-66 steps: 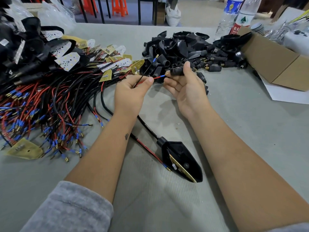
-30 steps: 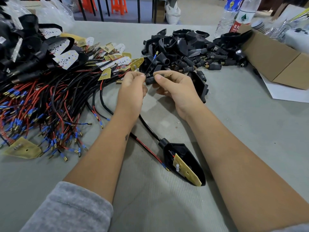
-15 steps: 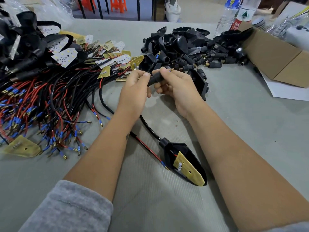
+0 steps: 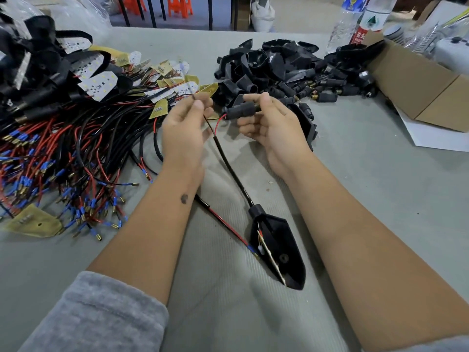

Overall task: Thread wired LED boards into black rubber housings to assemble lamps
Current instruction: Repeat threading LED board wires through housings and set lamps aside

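Observation:
My right hand (image 4: 272,128) grips a small black rubber sleeve (image 4: 241,111) between thumb and fingers, and a red wire enters its left end. Just to the left, my left hand (image 4: 186,128) pinches the thin black wire (image 4: 206,120) of the same cable. That black cable (image 4: 232,171) runs down across the table to a black rubber housing (image 4: 281,252) lying between my forearms, with a yellow LED board (image 4: 269,257) standing on edge inside it.
A heap of wired LED boards (image 4: 76,138) with red and black leads covers the left of the table. A pile of black housings and sleeves (image 4: 284,69) lies behind my hands. A cardboard box (image 4: 426,85) and water bottles (image 4: 355,21) stand at the back right.
My hands were close together working the wire into the sleeve; now they have drawn apart, the red wire runs into the sleeve, and the LED board in the housing has tipped onto its edge.

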A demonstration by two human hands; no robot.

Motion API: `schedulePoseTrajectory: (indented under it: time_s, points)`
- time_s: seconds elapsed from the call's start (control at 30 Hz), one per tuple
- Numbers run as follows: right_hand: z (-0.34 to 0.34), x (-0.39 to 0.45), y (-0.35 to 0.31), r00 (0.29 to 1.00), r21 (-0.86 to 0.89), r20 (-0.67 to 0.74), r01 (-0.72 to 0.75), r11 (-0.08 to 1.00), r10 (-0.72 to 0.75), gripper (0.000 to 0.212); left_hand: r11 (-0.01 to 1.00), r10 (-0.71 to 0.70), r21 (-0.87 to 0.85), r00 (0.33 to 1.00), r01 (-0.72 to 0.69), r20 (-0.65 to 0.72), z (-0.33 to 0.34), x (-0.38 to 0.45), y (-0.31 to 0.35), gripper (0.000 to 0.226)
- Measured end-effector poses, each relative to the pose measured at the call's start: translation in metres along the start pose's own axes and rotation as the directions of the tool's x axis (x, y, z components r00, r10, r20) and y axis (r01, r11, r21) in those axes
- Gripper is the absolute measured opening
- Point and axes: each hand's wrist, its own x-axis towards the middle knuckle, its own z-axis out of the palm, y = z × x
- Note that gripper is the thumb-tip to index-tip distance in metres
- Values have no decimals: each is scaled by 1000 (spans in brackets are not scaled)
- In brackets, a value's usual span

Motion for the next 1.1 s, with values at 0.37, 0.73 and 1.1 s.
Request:
schedulePoseTrajectory:
  time_s: [0.37, 0.73, 1.1]
  points:
    - [-4, 4, 0, 983, 191, -165, -54, 980, 86, 30, 998, 12, 58, 1000, -11, -19, -9, 3, 1, 23]
    - [-5, 4, -1, 982, 187, -169, -55, 981, 87, 29, 854, 115, 489, 981, -177, 155, -8, 4, -14, 26]
    - [-8, 10, 1, 968, 317, -212, -61, 946, 134, 35, 806, 105, 549, 967, -220, 234, -6, 1, -14, 25]
